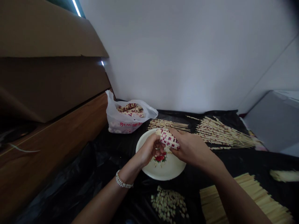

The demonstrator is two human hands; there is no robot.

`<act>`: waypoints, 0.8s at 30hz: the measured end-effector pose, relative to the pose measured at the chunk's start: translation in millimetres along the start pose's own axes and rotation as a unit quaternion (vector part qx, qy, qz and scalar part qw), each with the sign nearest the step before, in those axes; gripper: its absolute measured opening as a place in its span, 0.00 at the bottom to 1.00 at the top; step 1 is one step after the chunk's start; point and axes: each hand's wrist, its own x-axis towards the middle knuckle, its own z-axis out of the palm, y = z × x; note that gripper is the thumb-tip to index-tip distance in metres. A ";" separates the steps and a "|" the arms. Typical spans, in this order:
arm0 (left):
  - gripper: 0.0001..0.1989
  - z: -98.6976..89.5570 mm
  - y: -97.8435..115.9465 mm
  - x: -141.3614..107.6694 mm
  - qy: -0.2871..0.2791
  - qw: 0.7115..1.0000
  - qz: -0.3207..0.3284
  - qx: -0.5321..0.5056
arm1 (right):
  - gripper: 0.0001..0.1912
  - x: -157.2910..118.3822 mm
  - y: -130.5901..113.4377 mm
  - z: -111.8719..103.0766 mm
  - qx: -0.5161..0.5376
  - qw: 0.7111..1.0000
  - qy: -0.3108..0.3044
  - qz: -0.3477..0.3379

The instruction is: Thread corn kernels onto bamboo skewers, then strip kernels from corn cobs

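Right hand [190,145] clamps corn cob [168,139] over bowl [169,171] at one o'clock; left hand [149,149], grip is unclear; centring seems safer.

Dim, perhaps soft at edges.

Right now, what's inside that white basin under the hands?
Inside the basin, a few small pale bits lie near a red flower design. The left hand, right hand and the corn cob between them cover much of its far part; that's hidden.

Left grip [149,148] touches the corn [168,139] right grip [189,146] holds above a bowl [171,169].
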 end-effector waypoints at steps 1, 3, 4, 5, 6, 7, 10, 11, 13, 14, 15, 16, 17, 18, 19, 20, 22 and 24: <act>0.13 0.4 -0.7 0.0 0.005 1.000 -0.001 0.005 | 0.24 0.0 -1.4 1.2 -0.009 1.000 0.000 0.001; 0.13 2.1 -1.6 -0.1 0.018 1.000 0.007 0.008 | 0.24 0.0 -3.7 4.0 -0.023 1.000 -0.003 0.004; 0.13 3.2 -1.8 -0.3 0.023 1.000 0.016 0.008 | 0.24 0.0 -4.6 5.4 -0.026 1.000 -0.006 0.005; 0.12 4.4 -1.9 -0.5 0.026 0.999 0.025 0.009 | 0.24 -0.1 -5.3 6.8 -0.030 1.000 -0.008 0.006; 0.11 5.5 -1.8 -0.8 0.029 0.999 0.033 0.011 | 0.24 -0.1 -5.8 8.0 -0.032 0.999 -0.008 0.006; 0.11 6.5 -1.6 -1.1 0.031 0.999 0.038 0.013 | 0.24 -0.2 -6.1 9.0 -0.034 0.999 -0.008 0.005; 0.12 8.3 -1.0 -2.0 0.038 0.998 0.040 0.018 | 0.25 -0.2 -6.3 11.0 -0.033 0.999 -0.006 0.004; 0.12 8.6 -0.9 -2.1 0.040 0.998 0.038 0.016 | 0.26 -0.1 -6.3 11.3 -0.032 0.999 -0.006 0.003; 0.12 8.8 -0.8 -2.2 0.043 0.999 0.031 0.010 | 0.25 0.2 -6.4 11.2 -0.027 1.000 -0.006 0.002; 0.11 8.8 -0.9 -2.2 0.045 0.999 0.027 0.007 | 0.25 0.4 -6.5 10.9 -0.025 1.000 -0.007 0.002; 0.11 8.7 -0.9 -2.1 0.048 0.999 0.026 0.003 | 0.25 0.7 -6.5 10.6 -0.021 1.000 -0.009 0.003; 0.11 8.6 -0.9 -1.9 0.050 0.998 0.025 -0.001 | 0.25 1.0 -6.5 10.2 -0.018 1.000 -0.012 0.003; 0.11 8.4 -0.9 -1.8 0.051 0.998 0.024 -0.004 | 0.25 1.4 -6.2 10.0 -0.014 1.000 -0.016 0.003; 0.10 8.1 -1.0 -1.6 0.051 0.998 0.023 -0.005 | 0.26 1.8 -5.6 10.0 -0.010 1.000 -0.020 0.004; 0.10 7.9 -1.2 -1.3 0.052 0.998 0.022 -0.006 | 0.27 2.3 -4.7 10.2 -0.005 1.000 -0.023 0.004; 0.10 7.8 -1.6 -0.9 0.053 0.998 0.021 -0.007 | 0.27 2.9 -3.5 10.7 0.000 1.000 -0.026 0.002; 0.09 7.9 -3.5 0.3 0.056 0.998 0.015 -0.009 | 0.29 4.3 -0.7 12.3 0.016 1.000 -0.027 -0.001; 0.08 8.9 -6.7 1.8 0.072 0.997 0.017 -0.010 | 0.28 6.1 2.0 13.9 0.060 0.998 -0.028 -0.006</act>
